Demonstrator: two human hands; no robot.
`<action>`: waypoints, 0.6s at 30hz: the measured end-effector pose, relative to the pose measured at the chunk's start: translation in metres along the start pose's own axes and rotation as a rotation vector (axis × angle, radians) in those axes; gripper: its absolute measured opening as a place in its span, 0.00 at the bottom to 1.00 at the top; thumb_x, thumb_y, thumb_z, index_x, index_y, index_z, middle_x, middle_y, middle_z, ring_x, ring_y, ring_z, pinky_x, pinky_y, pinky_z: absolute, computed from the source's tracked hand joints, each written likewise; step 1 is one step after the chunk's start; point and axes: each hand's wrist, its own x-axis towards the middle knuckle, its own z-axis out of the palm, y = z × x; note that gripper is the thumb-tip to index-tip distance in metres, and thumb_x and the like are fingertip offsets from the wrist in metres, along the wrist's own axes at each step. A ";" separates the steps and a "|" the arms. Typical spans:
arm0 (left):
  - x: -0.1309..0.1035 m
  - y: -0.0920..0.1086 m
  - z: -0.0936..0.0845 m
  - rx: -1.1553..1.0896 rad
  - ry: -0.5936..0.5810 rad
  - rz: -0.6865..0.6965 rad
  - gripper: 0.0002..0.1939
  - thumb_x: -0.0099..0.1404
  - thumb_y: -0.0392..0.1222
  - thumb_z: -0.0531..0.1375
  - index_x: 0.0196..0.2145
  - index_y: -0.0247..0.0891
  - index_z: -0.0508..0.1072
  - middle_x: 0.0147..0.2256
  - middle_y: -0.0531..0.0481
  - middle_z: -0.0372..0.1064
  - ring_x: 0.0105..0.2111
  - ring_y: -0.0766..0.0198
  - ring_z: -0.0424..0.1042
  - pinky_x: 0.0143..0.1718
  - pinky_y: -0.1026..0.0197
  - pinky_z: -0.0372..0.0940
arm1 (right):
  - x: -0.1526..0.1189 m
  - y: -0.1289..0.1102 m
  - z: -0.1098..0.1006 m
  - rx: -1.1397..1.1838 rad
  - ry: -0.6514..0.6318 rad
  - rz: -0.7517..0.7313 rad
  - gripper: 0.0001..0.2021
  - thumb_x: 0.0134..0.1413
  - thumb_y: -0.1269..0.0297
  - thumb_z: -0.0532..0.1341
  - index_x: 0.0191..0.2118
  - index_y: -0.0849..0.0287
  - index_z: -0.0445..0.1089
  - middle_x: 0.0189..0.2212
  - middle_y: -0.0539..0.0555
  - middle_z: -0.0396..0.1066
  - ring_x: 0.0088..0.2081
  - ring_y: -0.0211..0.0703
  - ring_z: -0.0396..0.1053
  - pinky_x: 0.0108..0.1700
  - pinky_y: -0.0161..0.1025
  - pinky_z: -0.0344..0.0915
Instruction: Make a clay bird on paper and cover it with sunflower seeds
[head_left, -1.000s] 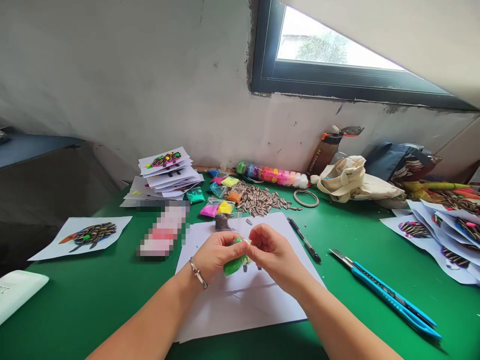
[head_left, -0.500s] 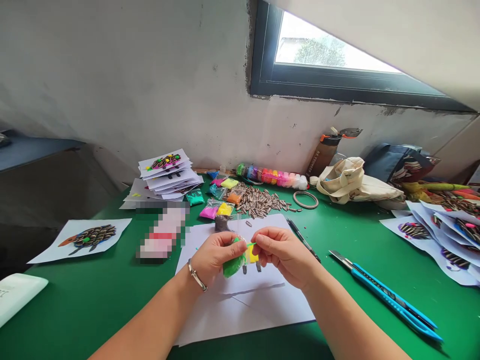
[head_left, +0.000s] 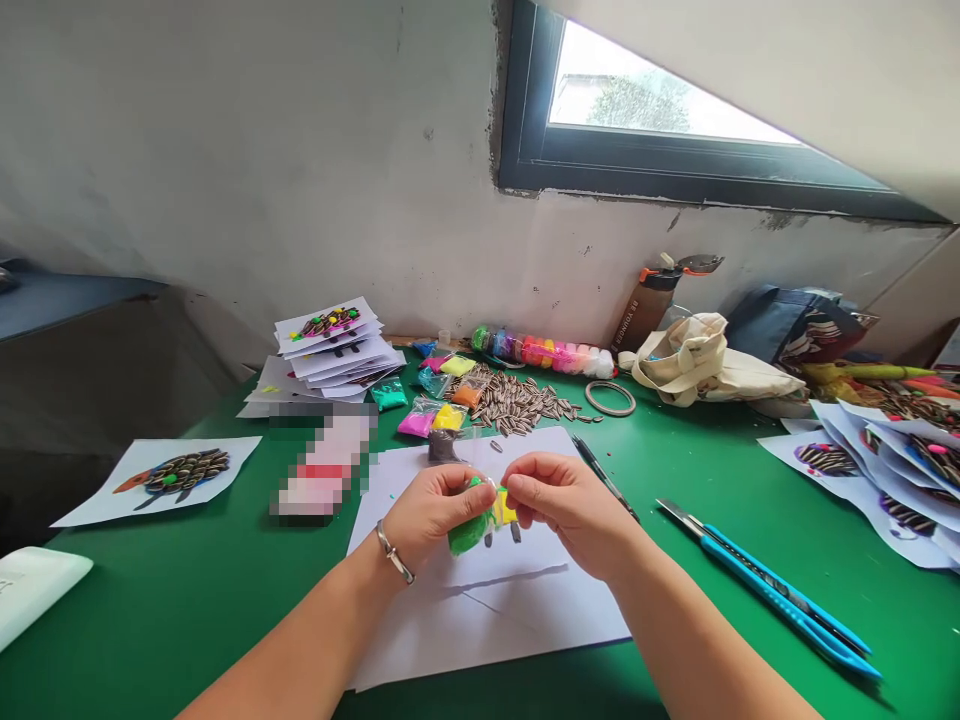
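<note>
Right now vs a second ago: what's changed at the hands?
The right hand has drawn away to the right from the left, pinching a green bit. That uncovers the yellow patch on the paper. Unchanged: left hand gripping the green bag; cutter lying to the right.

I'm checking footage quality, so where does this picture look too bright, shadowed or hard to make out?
Head view: the window is partly blown out to white; head view: a shadow lies beside the blue knife; head view: a pixelated patch covers something left of the white paper.
</note>
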 end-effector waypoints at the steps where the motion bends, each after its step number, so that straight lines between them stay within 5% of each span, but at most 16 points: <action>1: 0.000 0.000 0.000 0.001 0.005 -0.005 0.23 0.45 0.56 0.72 0.25 0.32 0.74 0.19 0.55 0.63 0.17 0.74 0.57 0.18 0.68 0.51 | -0.001 -0.002 0.000 0.005 0.004 0.003 0.11 0.48 0.59 0.68 0.31 0.62 0.73 0.24 0.50 0.70 0.26 0.35 0.65 0.31 0.35 0.62; 18: 0.000 -0.001 -0.001 0.146 -0.015 0.018 0.23 0.48 0.58 0.69 0.25 0.33 0.73 0.19 0.55 0.61 0.19 0.72 0.56 0.19 0.67 0.49 | -0.003 0.003 0.006 -0.427 0.061 -0.059 0.07 0.53 0.63 0.60 0.28 0.58 0.70 0.23 0.48 0.67 0.24 0.35 0.63 0.27 0.35 0.60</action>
